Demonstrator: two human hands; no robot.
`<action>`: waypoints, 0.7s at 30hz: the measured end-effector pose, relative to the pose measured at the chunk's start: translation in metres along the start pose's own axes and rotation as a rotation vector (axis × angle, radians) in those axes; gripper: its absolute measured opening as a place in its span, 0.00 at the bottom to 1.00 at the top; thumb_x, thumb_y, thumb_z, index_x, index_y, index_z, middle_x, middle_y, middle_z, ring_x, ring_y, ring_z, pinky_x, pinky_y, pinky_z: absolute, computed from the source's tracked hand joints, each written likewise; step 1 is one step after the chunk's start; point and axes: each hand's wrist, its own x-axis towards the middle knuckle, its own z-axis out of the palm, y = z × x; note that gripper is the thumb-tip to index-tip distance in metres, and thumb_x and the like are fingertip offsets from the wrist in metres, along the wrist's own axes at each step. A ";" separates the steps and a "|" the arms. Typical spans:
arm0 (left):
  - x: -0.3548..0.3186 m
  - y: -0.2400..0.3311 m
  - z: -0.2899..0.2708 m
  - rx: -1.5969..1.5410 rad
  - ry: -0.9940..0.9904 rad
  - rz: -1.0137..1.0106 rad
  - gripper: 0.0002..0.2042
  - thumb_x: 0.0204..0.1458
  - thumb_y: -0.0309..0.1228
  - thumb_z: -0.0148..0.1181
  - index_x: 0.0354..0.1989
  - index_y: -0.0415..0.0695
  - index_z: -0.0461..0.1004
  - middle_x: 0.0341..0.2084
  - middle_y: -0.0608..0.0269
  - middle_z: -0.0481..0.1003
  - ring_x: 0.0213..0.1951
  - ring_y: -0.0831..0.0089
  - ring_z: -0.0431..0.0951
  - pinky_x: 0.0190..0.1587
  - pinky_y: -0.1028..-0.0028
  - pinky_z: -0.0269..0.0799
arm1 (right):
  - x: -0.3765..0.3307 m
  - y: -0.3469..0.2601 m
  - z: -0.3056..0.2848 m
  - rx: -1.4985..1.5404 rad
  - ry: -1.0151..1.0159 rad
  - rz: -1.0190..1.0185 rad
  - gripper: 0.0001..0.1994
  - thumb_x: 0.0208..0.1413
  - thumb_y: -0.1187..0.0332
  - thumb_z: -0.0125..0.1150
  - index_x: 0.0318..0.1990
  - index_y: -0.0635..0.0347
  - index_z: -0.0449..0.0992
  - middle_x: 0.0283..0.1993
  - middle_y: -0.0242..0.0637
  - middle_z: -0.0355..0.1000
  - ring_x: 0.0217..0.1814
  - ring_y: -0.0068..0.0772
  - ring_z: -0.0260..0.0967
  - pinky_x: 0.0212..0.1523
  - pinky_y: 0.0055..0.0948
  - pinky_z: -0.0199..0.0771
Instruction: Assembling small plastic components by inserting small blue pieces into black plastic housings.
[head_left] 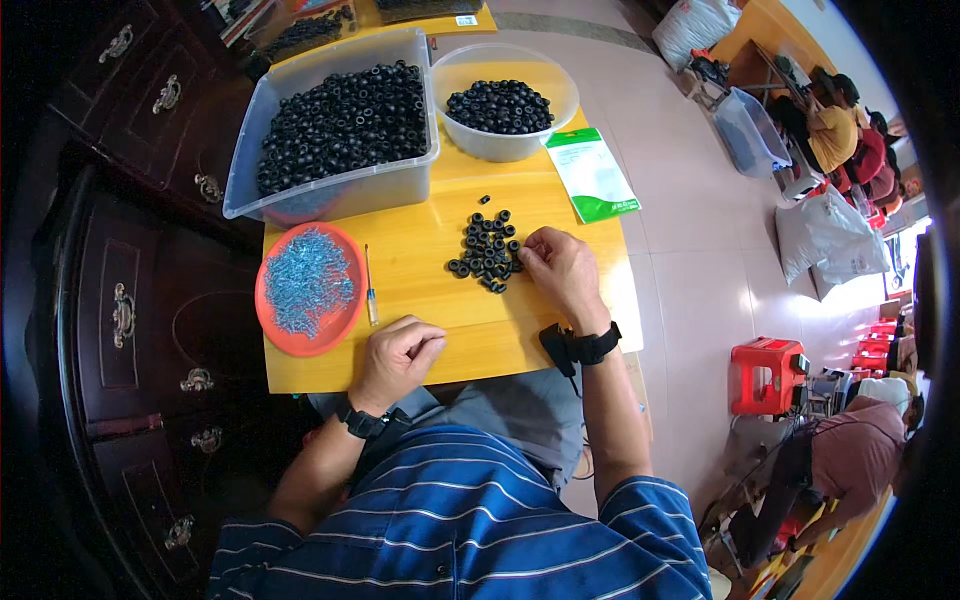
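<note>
On the yellow table lies a loose pile of small black rings, like rubber grommets. My right hand is at the pile's right edge, its fingers curled and pressed together among the outermost rings; what is between the fingertips is hidden. My left hand rests closed near the table's front edge, thumb along the curled fingers, with nothing showing in it. Just beyond that hand lies a thin screwdriver with a clear bluish handle. To its left, an orange-red plate holds many small silvery screws.
A large clear plastic bin full of black rings stands at the far left, beside a round clear tub with more. A green and white packet lies at the right edge. Dark drawers flank the left; a red stool and other people are rightward.
</note>
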 end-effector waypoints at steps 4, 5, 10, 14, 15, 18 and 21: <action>-0.001 -0.001 0.001 0.008 0.011 0.019 0.02 0.54 0.22 0.66 0.34 0.38 0.81 0.22 0.62 0.74 0.20 0.76 0.69 0.24 0.74 0.63 | 0.006 0.000 0.004 -0.145 0.050 -0.101 0.07 0.50 0.68 0.68 0.35 0.61 0.81 0.31 0.43 0.79 0.33 0.44 0.79 0.35 0.38 0.77; -0.001 -0.001 0.001 0.011 0.012 0.018 0.02 0.54 0.22 0.66 0.34 0.38 0.81 0.22 0.62 0.74 0.20 0.76 0.69 0.24 0.74 0.63 | 0.007 -0.001 0.004 -0.143 0.049 -0.102 0.07 0.50 0.68 0.68 0.35 0.61 0.81 0.31 0.43 0.79 0.33 0.44 0.79 0.35 0.38 0.77; -0.001 0.000 0.003 0.006 0.014 0.014 0.02 0.53 0.22 0.66 0.34 0.38 0.81 0.22 0.63 0.74 0.20 0.76 0.69 0.24 0.74 0.63 | 0.013 0.002 0.007 -0.171 0.021 -0.130 0.07 0.51 0.66 0.65 0.34 0.60 0.81 0.32 0.45 0.79 0.35 0.49 0.79 0.37 0.43 0.78; -0.002 0.000 0.001 0.013 0.003 -0.001 0.03 0.53 0.22 0.66 0.35 0.38 0.81 0.22 0.63 0.73 0.20 0.76 0.69 0.24 0.75 0.63 | 0.015 0.000 0.009 -0.221 -0.010 -0.113 0.08 0.54 0.64 0.64 0.35 0.59 0.80 0.34 0.46 0.79 0.37 0.50 0.79 0.38 0.44 0.78; -0.002 -0.001 0.001 0.023 -0.001 -0.002 0.03 0.53 0.22 0.66 0.35 0.38 0.81 0.22 0.63 0.73 0.20 0.76 0.69 0.24 0.75 0.63 | 0.015 0.001 0.012 -0.313 -0.030 -0.103 0.08 0.56 0.63 0.64 0.36 0.58 0.79 0.36 0.46 0.79 0.38 0.51 0.79 0.39 0.45 0.79; -0.001 -0.001 0.002 0.038 -0.006 -0.001 0.03 0.53 0.22 0.66 0.34 0.38 0.81 0.23 0.63 0.73 0.20 0.76 0.69 0.24 0.75 0.63 | 0.015 0.003 0.017 -0.451 -0.067 -0.066 0.09 0.58 0.62 0.62 0.37 0.58 0.78 0.38 0.47 0.79 0.39 0.52 0.79 0.40 0.46 0.79; -0.001 0.000 0.002 0.042 -0.005 0.003 0.02 0.53 0.22 0.66 0.34 0.38 0.81 0.23 0.63 0.74 0.20 0.77 0.69 0.24 0.75 0.63 | 0.009 0.009 0.015 -0.516 -0.076 -0.096 0.11 0.61 0.61 0.61 0.39 0.60 0.76 0.39 0.48 0.78 0.40 0.52 0.79 0.40 0.46 0.80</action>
